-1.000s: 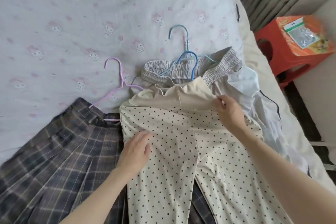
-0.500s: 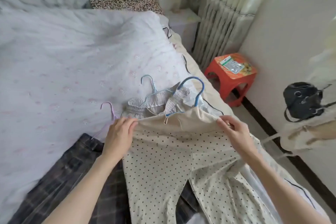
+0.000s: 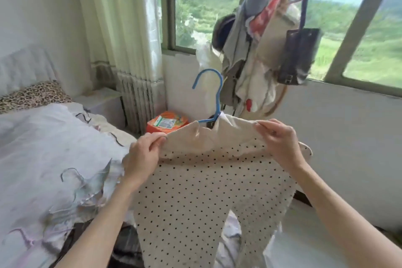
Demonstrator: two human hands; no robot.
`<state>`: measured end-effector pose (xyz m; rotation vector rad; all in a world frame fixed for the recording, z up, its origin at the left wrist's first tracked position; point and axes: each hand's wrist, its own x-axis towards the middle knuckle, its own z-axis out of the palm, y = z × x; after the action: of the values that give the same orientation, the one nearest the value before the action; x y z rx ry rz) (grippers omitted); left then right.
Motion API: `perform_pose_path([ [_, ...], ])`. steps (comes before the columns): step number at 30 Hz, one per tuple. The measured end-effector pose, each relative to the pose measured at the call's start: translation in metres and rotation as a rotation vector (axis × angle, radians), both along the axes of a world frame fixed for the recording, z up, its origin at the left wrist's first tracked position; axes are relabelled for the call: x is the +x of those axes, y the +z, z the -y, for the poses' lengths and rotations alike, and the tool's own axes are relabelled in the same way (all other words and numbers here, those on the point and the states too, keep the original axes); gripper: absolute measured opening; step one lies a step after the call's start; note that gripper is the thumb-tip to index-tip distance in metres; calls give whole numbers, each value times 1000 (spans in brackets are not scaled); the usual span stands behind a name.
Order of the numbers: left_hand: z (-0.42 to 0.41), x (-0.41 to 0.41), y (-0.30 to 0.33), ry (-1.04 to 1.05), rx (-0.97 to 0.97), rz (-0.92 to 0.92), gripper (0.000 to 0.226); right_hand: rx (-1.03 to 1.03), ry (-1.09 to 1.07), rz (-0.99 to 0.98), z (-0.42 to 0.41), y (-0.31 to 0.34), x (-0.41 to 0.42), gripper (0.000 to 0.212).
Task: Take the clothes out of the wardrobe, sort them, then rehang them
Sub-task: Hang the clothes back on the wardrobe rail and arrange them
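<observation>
Cream trousers with black dots point(image 3: 191, 198) hang in the air in front of me on a blue hanger point(image 3: 214, 95), whose hook stands above the waistband. My left hand point(image 3: 142, 156) pinches the waistband at its left end. My right hand point(image 3: 280, 143) pinches it at its right end. The two legs hang down toward the bed. More garments and hangers point(image 3: 71, 193) lie blurred on the bed at the lower left.
The bed point(image 3: 43, 141) with its pale quilt fills the left side, with a leopard-print pillow point(image 3: 32, 95) at its head. An orange stool point(image 3: 167, 124) stands by the curtain point(image 3: 124, 39). Hung clothes and a dark bag point(image 3: 298, 56) dangle before the window at the upper right.
Both hands have lifted the dotted trousers with the blue hanger off the bed and hold them up. The view has swung up from the bed toward the window.
</observation>
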<state>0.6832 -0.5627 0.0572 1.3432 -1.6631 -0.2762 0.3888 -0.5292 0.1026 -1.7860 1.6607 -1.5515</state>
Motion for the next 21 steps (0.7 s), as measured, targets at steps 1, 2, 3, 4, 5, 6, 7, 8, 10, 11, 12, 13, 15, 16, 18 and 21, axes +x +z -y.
perform_pose_path([
  [1,-5,-22,11,-10,-14,-6,19,-28,-75,40,-15,7,-21,16],
  [2,-10,-44,21,-15,-23,1,21,-49,-151,102,-32,13,-43,17],
  [3,-16,-63,30,-12,-33,29,22,-66,-222,165,-49,19,-65,18],
  [4,-24,-83,39,-13,-63,72,22,-82,-289,202,-68,24,-87,19],
  [5,-30,-102,45,-42,-133,143,20,-93,-343,208,-88,28,-107,20],
  [6,-35,-122,50,-98,-200,212,15,-103,-388,197,-108,32,-125,21],
  [7,-37,-138,53,-169,-234,250,11,-115,-424,188,-123,35,-137,22],
  [8,-40,-161,55,-240,-266,261,10,-143,-469,182,-144,39,-151,21],
  [10,-50,-205,62,-343,-284,243,13,-218,-553,161,-183,49,-175,19],
  [11,-59,-229,70,-377,-290,210,13,-261,-594,143,-205,56,-187,18],
  [12,-67,-252,76,-410,-296,169,14,-301,-625,127,-225,65,-198,17],
  [13,-80,-275,84,-450,-298,126,15,-333,-651,113,-246,73,-207,16],
  [15,-104,-317,100,-534,-291,9,17,-345,-660,74,-284,84,-226,13],
  [16,-116,-335,108,-566,-279,-51,18,-295,-647,54,-301,86,-234,14],
  [18,-136,-366,121,-632,-247,-139,20,-175,-681,-11,-331,80,-251,40],
  [21,-157,-407,128,-792,-170,-214,21,-222,-995,-194,-374,75,-289,57],
])
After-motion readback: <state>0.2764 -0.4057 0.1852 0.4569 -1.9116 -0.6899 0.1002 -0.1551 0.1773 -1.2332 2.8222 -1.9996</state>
